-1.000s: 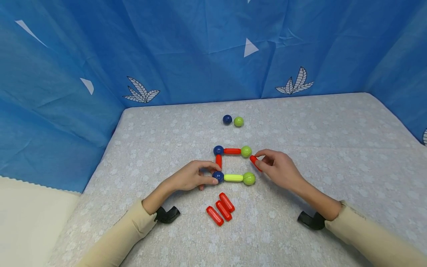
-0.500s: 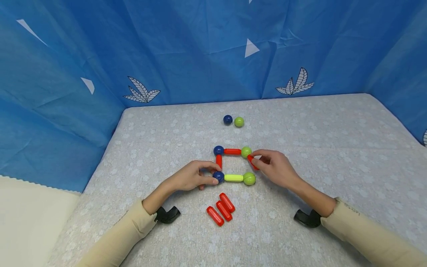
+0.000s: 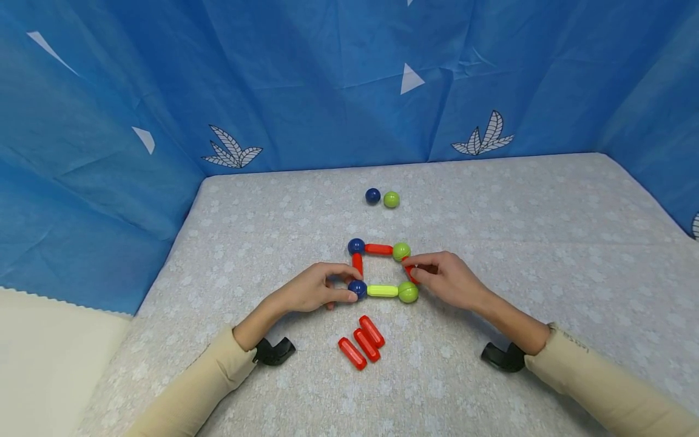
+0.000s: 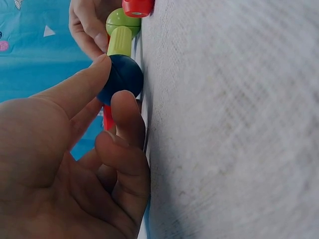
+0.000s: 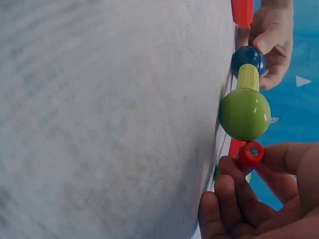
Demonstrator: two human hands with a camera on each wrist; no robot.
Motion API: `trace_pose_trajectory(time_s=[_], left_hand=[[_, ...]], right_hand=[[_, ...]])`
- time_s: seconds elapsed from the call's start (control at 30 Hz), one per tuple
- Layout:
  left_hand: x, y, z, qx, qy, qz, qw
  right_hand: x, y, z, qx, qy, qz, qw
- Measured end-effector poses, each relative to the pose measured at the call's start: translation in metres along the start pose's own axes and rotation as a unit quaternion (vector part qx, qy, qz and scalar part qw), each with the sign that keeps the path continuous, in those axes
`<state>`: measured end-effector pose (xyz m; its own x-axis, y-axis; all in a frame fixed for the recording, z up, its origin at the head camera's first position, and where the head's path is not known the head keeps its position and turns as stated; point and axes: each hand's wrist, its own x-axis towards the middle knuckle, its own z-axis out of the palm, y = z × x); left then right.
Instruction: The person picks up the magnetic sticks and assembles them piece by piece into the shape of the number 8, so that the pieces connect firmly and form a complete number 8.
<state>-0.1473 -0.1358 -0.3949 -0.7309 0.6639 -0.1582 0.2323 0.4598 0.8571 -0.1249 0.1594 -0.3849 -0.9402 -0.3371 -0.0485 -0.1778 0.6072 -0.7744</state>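
Note:
My left hand (image 3: 317, 288) pinches the near blue ball (image 3: 357, 289) between thumb and fingers. From this ball a yellow-green rod (image 3: 382, 291) runs right to the near green ball (image 3: 408, 292). A red rod (image 3: 357, 263) leads back to the far blue ball (image 3: 356, 246), and another red rod (image 3: 379, 249) joins that to the far green ball (image 3: 401, 250). My right hand (image 3: 450, 279) pinches a loose red rod (image 5: 250, 155) at the right side, between the two green balls. Its metal-tipped end shows right beside the near green ball in the right wrist view.
Several red rods (image 3: 361, 344) lie in front of the frame of rods and balls. Behind it sit a spare blue ball (image 3: 373, 195) and a spare green ball (image 3: 391, 199). A blue curtain (image 3: 338, 85) hangs along the back of the cloth-covered table (image 3: 519, 230).
My right hand has moved left, then a little toward me, bringing the red rod in between the green balls. The far row has shifted slightly left. My left hand has stayed put.

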Motion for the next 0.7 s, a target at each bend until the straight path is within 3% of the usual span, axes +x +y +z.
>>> trace_pose_trajectory(time_s=[0.7], left_hand=[[-0.0011, 0.0000, -0.0011, 0.010, -0.002, -0.002, 0.9999]], right_hand=[[0.0060, -0.0026, 0.0052, -0.024, -0.011, -0.033, 0.9991]])
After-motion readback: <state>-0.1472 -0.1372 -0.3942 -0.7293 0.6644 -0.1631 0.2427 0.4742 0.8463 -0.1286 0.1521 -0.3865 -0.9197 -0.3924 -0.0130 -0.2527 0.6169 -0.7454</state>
